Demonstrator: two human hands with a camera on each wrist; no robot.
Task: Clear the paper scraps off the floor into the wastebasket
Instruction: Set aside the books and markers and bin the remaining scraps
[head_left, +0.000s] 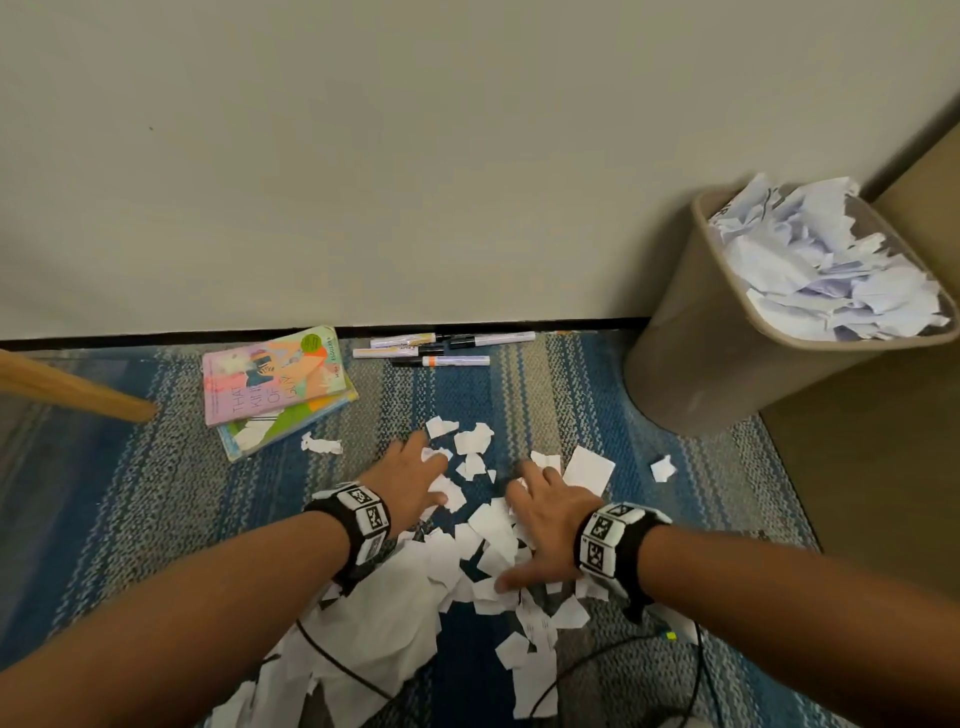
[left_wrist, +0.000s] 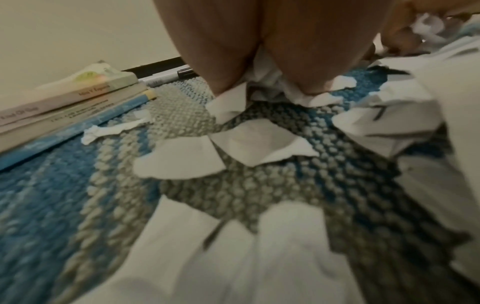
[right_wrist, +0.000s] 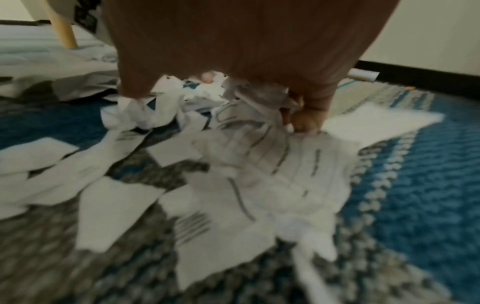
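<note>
White torn paper scraps (head_left: 483, 525) litter the striped blue and grey rug in front of me, thickest near my forearms. My left hand (head_left: 410, 478) lies spread on the scraps at the left of the pile, with its fingers stretched forward. In the left wrist view, paper (left_wrist: 265, 86) bunches under the left palm (left_wrist: 259, 41). My right hand (head_left: 550, 514) rests on the pile's right side, thumb splayed. The right wrist view shows its fingers (right_wrist: 309, 121) curled round crumpled scraps (right_wrist: 246, 107). The tan wastebasket (head_left: 691, 338) stands at the right against the wall, heaped with crumpled paper (head_left: 821, 260).
Two stacked books (head_left: 275, 384) and several markers (head_left: 441, 348) lie by the baseboard. A wooden chair leg (head_left: 78, 389) slants in from the left. A black cable (head_left: 337, 660) runs over the near scraps. Single scraps lie apart at the left (head_left: 322, 445) and right (head_left: 663, 467).
</note>
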